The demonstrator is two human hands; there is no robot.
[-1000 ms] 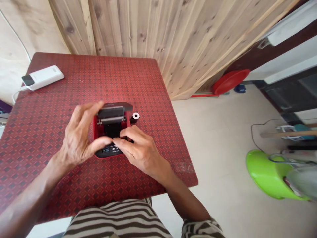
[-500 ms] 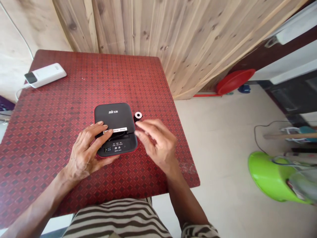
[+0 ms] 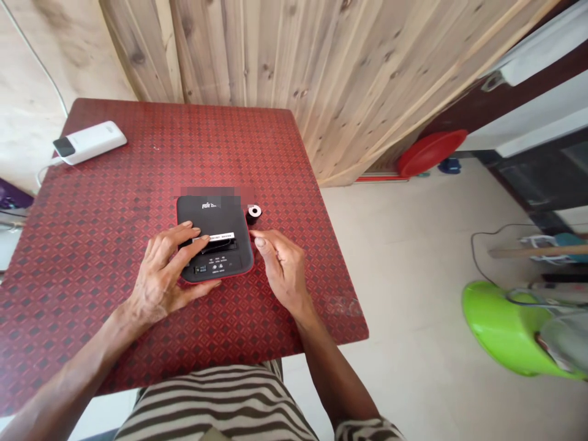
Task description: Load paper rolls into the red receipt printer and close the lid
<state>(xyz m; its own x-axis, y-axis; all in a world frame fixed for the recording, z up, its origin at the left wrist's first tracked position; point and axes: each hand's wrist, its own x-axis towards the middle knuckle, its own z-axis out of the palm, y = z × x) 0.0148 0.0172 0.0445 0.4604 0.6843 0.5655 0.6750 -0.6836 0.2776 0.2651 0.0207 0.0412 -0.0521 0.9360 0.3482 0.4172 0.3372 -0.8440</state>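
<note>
A black receipt printer [image 3: 215,220] with a red lower edge lies on the patterned red table [image 3: 151,153]. Its slot and small buttons face me, and a white barcode sticker crosses the top. My left hand [image 3: 168,269] holds the printer from the left, fingertips on the sticker and slot area, thumb along the front edge. At the printer's right side is my right hand [image 3: 282,266], its index fingertip touching the edge and the thumb drawn in close beside it. Whether anything sits between them is hidden. A small paper roll [image 3: 254,212] with a dark centre stands by the printer's right side.
A white power bank [image 3: 94,142] with a cable lies at the table's far left corner. Wood panelling [image 3: 257,55] rises behind the table. Right of it, a green plastic stool [image 3: 493,324] and a red basin [image 3: 432,153] stand on the pale floor.
My right hand has drawn its fingers in and moved left against the printer's right edge. My left hand stays on the printer. The view has shifted slightly.
</note>
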